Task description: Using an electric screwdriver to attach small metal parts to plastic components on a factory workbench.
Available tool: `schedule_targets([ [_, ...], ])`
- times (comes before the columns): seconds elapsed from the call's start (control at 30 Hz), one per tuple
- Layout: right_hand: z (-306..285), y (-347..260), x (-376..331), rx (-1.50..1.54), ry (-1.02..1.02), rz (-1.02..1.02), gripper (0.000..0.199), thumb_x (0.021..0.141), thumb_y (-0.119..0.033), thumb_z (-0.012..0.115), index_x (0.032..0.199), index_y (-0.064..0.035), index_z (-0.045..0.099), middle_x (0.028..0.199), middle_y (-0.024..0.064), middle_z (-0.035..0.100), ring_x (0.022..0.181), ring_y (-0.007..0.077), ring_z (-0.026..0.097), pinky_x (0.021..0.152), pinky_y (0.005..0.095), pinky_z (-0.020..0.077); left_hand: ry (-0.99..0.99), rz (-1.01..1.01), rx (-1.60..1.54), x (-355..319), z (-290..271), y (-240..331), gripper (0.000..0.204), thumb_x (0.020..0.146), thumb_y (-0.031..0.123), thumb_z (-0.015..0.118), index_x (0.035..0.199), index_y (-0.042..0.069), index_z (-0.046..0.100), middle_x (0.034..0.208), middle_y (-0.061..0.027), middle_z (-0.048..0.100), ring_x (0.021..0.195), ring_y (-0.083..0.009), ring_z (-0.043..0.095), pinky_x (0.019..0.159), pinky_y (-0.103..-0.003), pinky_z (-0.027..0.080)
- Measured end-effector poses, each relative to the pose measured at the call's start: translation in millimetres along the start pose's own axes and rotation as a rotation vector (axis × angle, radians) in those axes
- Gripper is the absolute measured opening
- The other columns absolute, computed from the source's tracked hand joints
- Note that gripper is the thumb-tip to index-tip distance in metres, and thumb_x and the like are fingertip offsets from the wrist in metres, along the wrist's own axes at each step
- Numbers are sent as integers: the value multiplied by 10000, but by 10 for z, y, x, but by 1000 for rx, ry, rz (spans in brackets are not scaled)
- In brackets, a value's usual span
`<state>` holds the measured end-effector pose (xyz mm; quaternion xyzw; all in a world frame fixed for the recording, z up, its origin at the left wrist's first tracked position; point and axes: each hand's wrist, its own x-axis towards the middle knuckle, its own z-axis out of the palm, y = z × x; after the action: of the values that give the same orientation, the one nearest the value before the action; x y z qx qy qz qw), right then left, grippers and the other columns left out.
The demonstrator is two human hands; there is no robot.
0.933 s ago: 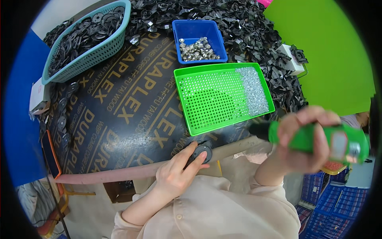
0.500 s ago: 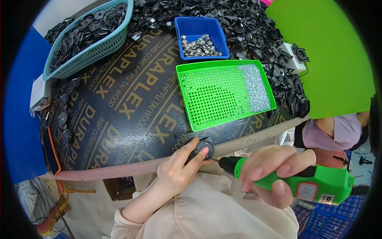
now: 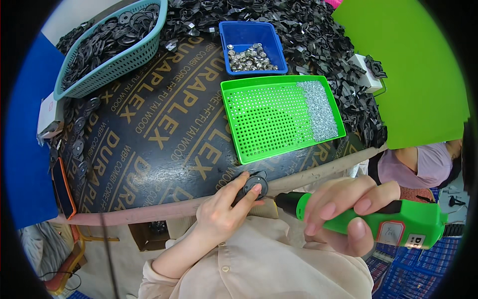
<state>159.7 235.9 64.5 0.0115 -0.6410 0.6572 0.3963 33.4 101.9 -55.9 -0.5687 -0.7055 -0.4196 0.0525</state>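
At the table's front edge my left hand (image 3: 224,214) pinches a round black plastic part (image 3: 256,187) between thumb and fingers. My right hand (image 3: 343,212) is wrapped round a green electric screwdriver (image 3: 371,223) with a black nose, held nearly level to the right of the part. Its thin bit (image 3: 270,197) points left and ends close by the part; whether they touch I cannot tell. Just beyond my left hand lies a green perforated tray (image 3: 271,153), with a mass of small silvery screws (image 3: 318,110) gathered at its right side.
Behind the tray stands a blue bin (image 3: 249,32) with silvery round metal pieces (image 3: 253,59). A teal basket (image 3: 112,71) of black discs is at the far left. Black parts (image 3: 308,45) are heaped along the back and right. An orange-edged phone (image 3: 63,189) lies left; another person (image 3: 418,167) sits right.
The screwdriver's rear end has dipped slightly to the right, with my right hand following. My left hand and the black part have stayed put. A thin dark strand now shows at lower left.
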Motion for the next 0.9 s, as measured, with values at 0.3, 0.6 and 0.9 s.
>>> schedule_targets([
  [0.3, -21, -26, -19, 59, 38, 5, 270, 917, -38, 606, 1078, -27, 389, 956, 258, 608, 653, 282, 632, 591, 382, 575, -2, -31, -62, 6, -7, 9, 491, 584, 170, 878, 1050, 109, 735, 1066, -163, 690, 825, -245, 705, 674, -304, 584],
  [0.6, -101, 9, -24, 152, -10, -91, 265, 902, -24, 561, 1082, -26, 367, 985, 268, 598, 634, 310, 633, 549, 417, 560, -43, -38, -106, 39, -62, 35, 417, 691, 178, 829, 1086, 118, 711, 1172, -168, 653, 849, -248, 694, 699, -300, 576],
  [0.9, -131, -60, -23, 205, 54, -147, 233, 913, -80, 528, 1066, -40, 357, 962, 241, 595, 561, 305, 621, 491, 417, 546, 45, 18, -168, 147, -119, 94, 462, 585, 147, 863, 1021, 67, 733, 1153, -165, 675, 1007, -330, 678, 796, -384, 564],
])
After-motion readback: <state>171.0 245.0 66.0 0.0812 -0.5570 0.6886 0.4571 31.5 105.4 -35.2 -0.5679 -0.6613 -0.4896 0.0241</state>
